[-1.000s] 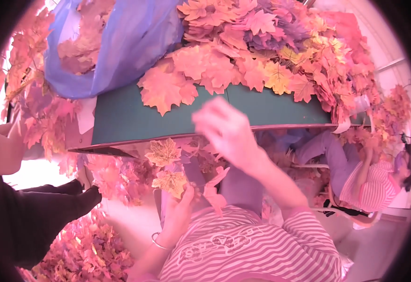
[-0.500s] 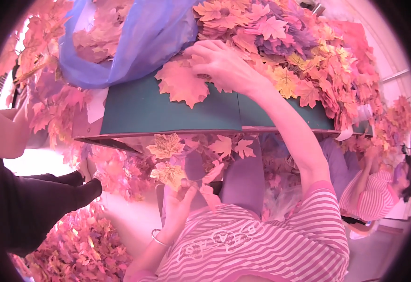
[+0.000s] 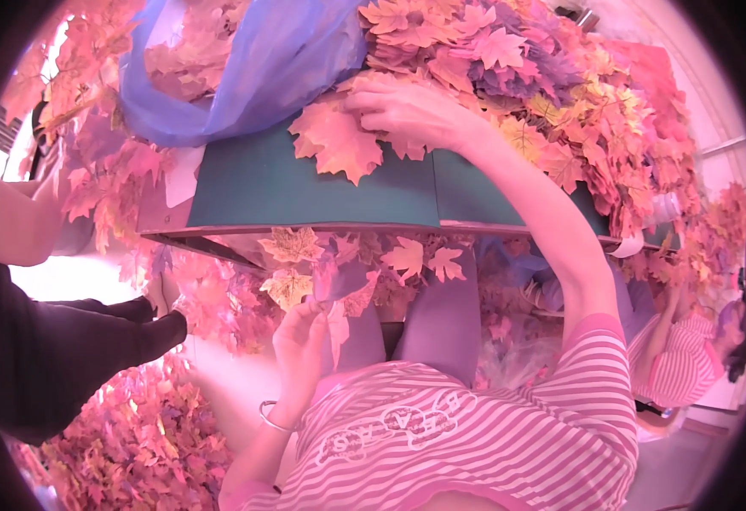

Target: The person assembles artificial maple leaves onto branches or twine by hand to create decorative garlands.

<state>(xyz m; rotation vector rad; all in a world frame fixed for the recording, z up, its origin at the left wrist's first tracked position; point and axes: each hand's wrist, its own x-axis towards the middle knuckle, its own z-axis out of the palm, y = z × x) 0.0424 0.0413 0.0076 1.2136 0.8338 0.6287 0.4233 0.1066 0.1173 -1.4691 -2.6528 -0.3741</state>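
Note:
My left hand (image 3: pixel 299 336) is raised over my lap, thumb and fingers pinched on a sprig of artificial maple leaves. Yellow leaves (image 3: pixel 288 288) hang above the fingers and a pink leaf (image 3: pixel 339 328) hangs beside them. Over the green tabletop (image 3: pixel 305 198) stretches my right arm. Its hand (image 3: pixel 403 109) has bent fingers closed at the upper edge of large orange-pink maple leaves (image 3: pixel 339 143) lying near the blue bag; the fingertips are partly hidden.
A translucent blue bag (image 3: pixel 279 77) with leaves lies at the far left of the table. Heaped maple leaves (image 3: pixel 577 128) cover its right side. Another person's dark-clothed leg (image 3: pixel 92 358) is at left, above a leaf pile (image 3: pixel 134 434) on the floor. A person in stripes (image 3: pixel 684 362) sits at right.
My left hand has lifted slightly and moved left with the leaf sprig, its fingers now pinched upward. My right hand stays at the large leaves. The view has shifted a little.

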